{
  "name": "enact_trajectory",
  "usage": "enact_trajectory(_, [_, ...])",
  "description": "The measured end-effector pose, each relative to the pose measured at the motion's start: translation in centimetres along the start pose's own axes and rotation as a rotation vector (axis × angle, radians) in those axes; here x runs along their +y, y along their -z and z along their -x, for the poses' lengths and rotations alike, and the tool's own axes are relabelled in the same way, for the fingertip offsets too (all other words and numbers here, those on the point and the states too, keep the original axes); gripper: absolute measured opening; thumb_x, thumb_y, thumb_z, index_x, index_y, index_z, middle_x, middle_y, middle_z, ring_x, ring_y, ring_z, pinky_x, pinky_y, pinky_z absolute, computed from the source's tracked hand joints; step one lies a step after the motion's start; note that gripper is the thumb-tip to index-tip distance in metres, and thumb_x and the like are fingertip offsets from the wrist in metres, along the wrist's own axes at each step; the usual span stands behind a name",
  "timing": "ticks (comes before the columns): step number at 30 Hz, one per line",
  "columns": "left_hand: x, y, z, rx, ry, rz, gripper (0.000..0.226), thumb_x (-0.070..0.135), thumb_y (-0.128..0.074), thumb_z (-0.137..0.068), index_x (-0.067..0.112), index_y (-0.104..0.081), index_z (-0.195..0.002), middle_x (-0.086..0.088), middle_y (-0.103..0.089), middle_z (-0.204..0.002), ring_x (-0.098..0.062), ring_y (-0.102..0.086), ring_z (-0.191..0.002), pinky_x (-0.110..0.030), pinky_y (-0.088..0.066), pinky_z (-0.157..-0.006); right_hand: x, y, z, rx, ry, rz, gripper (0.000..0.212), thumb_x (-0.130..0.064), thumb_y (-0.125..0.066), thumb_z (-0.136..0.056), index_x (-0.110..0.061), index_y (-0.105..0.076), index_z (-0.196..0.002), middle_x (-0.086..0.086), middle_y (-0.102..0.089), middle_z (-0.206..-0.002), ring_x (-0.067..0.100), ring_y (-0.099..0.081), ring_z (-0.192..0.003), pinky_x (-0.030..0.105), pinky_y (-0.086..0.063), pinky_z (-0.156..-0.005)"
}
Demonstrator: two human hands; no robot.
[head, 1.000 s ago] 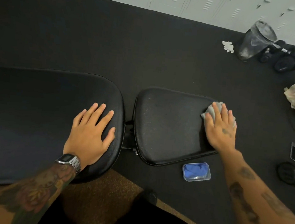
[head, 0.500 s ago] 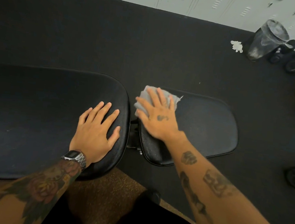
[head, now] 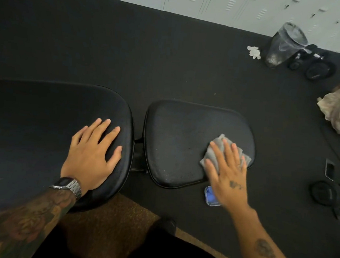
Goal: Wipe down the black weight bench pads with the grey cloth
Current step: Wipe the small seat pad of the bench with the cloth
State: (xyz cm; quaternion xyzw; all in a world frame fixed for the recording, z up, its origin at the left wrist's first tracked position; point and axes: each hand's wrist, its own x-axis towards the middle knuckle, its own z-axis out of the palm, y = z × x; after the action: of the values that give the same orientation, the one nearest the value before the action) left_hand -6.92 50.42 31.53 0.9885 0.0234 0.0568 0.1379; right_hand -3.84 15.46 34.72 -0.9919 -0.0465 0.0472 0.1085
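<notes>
Two black bench pads sit side by side — the left hand (head: 91,153) lies flat, fingers spread, on the long pad (head: 42,139); the right hand (head: 227,174) presses one grey cloth (head: 217,151) open-palmed, no closed grip, onto the seat pad's (head: 180,142) right edge.

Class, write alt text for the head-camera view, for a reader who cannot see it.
A right hand presses a grey cloth flat on the small black bench pad, near its right edge. The left hand rests flat on the larger pad beside it, and a blue container lies on the dark floor.
</notes>
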Motion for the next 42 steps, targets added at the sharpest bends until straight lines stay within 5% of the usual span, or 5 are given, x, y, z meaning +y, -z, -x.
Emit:
enact_trajectory(11, [-0.1, 0.0, 0.0, -0.005, 0.007, 0.001, 0.055, 0.045, -0.041, -0.093, 0.02, -0.052, -0.141, -0.009, -0.045, -0.152, -0.025, -0.032, -0.147, -0.045, -0.022, -0.118, -4.1, 1.3, -13.9, -0.082, -0.173, 0.008, 0.057, -0.057, -0.031, -0.099, -0.043, -0.022, -0.153, -0.003, -0.012, -0.166, 0.023, 0.001, -0.153, 0.054, 0.002, -0.119])
enact_trajectory(18, [-0.1, 0.2, 0.0, -0.021, 0.007, 0.004, 0.055, 0.046, -0.04, -0.094, 0.022, -0.05, -0.143, -0.008, -0.043, -0.154, -0.025, -0.031, -0.147, -0.046, -0.023, -0.118, -15.0, -3.6, -10.3, -0.095, 0.271, 0.081, 0.058, -0.054, -0.039, -0.097, -0.038, -0.029, -0.153, 0.001, -0.009, -0.167, 0.028, 0.001, -0.153, 0.055, 0.006, -0.119])
enact_trajectory(24, [-0.1, 0.2, 0.0, -0.02, 0.008, 0.008, 0.055, 0.046, -0.042, -0.094, 0.022, -0.05, -0.143, -0.007, -0.043, -0.154, -0.024, -0.031, -0.147, -0.046, -0.024, -0.118, -13.5, -4.7, -1.4, -0.07, 0.47, 0.02, 0.054, -0.043, -0.043, -0.096, -0.032, -0.041, -0.148, 0.003, -0.02, -0.165, 0.026, -0.008, -0.153, 0.054, -0.01, -0.121])
enact_trajectory(32, [-0.3, -0.1, 0.1, -0.023, 0.005, 0.009, 0.054, 0.047, -0.042, -0.094, 0.022, -0.05, -0.142, -0.006, -0.043, -0.154, -0.024, -0.031, -0.147, -0.047, -0.025, -0.118, -2.9, -0.2, 2.1, -0.082, 0.094, -0.08, 0.068, -0.069, -0.03, -0.092, -0.043, -0.02, -0.154, -0.014, -0.007, -0.165, 0.005, 0.008, -0.152, 0.044, 0.004, -0.123])
enact_trajectory(42, [-0.2, 0.0, 0.1, -0.028, 0.002, -0.001, 0.054, 0.046, -0.041, -0.094, 0.022, -0.05, -0.142, -0.008, -0.043, -0.154, -0.025, -0.031, -0.147, -0.046, -0.023, -0.118, 1.4, 3.2, -11.8, 0.004, -0.287, 0.006, 0.062, -0.061, -0.028, -0.096, -0.034, -0.024, -0.151, 0.002, -0.017, -0.164, 0.03, -0.013, -0.15, 0.059, -0.013, -0.117])
